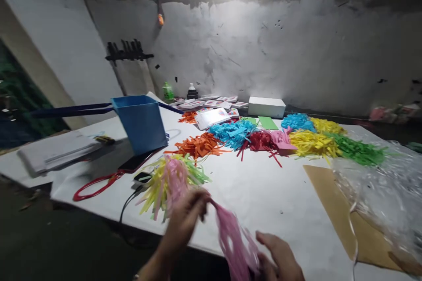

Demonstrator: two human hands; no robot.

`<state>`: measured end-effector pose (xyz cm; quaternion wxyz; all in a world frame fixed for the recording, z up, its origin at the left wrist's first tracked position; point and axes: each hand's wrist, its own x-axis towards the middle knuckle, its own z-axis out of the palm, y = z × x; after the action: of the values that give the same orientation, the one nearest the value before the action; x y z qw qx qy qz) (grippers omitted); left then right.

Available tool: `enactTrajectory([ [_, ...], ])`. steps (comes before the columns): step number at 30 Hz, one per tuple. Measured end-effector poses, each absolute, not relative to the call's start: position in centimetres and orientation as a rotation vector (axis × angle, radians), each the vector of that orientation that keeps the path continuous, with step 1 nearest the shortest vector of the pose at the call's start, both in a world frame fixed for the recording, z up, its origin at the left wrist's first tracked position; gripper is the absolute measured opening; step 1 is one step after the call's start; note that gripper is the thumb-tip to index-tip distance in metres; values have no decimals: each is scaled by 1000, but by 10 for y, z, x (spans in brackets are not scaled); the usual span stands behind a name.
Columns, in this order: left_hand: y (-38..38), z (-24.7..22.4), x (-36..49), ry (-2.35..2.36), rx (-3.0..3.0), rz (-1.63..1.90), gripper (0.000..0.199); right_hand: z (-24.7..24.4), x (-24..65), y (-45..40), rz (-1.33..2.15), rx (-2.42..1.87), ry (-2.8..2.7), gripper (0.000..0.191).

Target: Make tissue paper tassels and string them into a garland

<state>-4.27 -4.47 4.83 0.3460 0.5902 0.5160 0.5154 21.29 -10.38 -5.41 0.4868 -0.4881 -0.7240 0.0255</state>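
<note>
My left hand (189, 215) pinches the thin twisted end of a pink paper-strip tassel (231, 239) at the table's front edge. The tassel's loose strips hang down to the right, below the edge. Close to those strips is my right hand (280, 254), its forefinger and thumb apart; its lower part is cut off by the frame. Just beyond my left hand lies a pile of yellow and light green strips (158, 175), with lighter pink strips (176, 178) on top.
Bundles in orange (198, 145), blue (234, 131), red (262, 140), yellow (313, 142) and green (359, 149) lie across the table. A blue bin (141, 125) stands left. Brown cardboard (343, 210) and clear plastic (379, 197) lie right; a red cord (95, 186) lies front left.
</note>
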Motion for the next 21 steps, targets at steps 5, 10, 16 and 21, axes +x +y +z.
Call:
enactTrajectory([
  [5,37,106,-119,1934,1662,1616,51,-30,259,-73,309,-1456,-1553,22],
  [10,45,84,-83,1799,2184,1617,51,-22,264,-41,447,-1455,-1410,22],
  [16,-17,6,0,1292,2175,1160,32,-14,267,-60,844,-1254,-1214,32],
  [21,-36,-18,35,1129,2134,1126,28,-9,273,-98,1065,-1033,-960,50],
])
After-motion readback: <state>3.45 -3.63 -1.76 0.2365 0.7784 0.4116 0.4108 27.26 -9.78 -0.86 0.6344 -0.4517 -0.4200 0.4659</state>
